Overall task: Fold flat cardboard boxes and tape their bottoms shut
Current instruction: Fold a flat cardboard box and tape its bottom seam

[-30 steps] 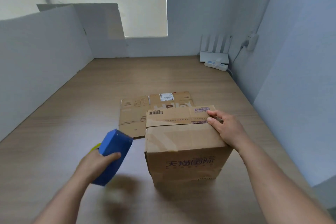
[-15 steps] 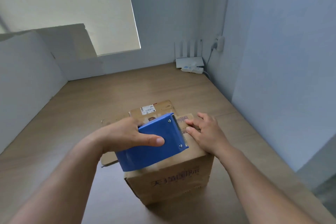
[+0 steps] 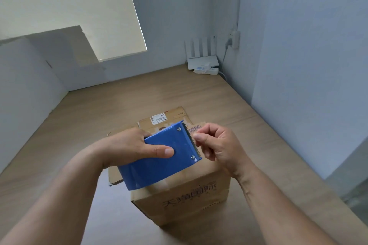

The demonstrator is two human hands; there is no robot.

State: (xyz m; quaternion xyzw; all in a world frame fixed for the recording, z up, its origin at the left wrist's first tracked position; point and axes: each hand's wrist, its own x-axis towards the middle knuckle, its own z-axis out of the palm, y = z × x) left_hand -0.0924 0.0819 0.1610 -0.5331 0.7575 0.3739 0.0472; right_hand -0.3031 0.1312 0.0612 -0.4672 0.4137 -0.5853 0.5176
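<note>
On the head camera I saw the left hand (image 3: 127,145) gripping the blue tape dispenser (image 3: 159,163). Its thumb lay across the near face and its fingers were wrapped over the far edge. The dispenser was tilted, with its serrated cutter (image 3: 191,141) pointing toward the right hand (image 3: 218,143).

That hand was closed in a pinch, the other fingers curled under. The thumb and forefinger met right at the cutter's teeth. I could not tell whether any tape lay between them.

Both hands were held over the folded cardboard box (image 3: 189,199). It stood upright on the wooden surface (image 3: 89,121), a printed side facing me, with pale tape scraps along its top edge. The dispenser hid most of the box's top, and I could not tell whether it touched the cardboard.

Just behind the box lay a flattened cardboard box (image 3: 171,114) with a white shipping label on it. Part of it was hidden by the hands.

In the far right corner, well apart from the boxes, a white router (image 3: 203,59) stood against the wall. A power strip (image 3: 207,69) lay just in front of it. A plug adapter (image 3: 235,39) sat in the wall above, its cable running down.

A large white board (image 3: 25,89) leaned along the left side, and a pale window blind (image 3: 69,6) hung above it.
</note>
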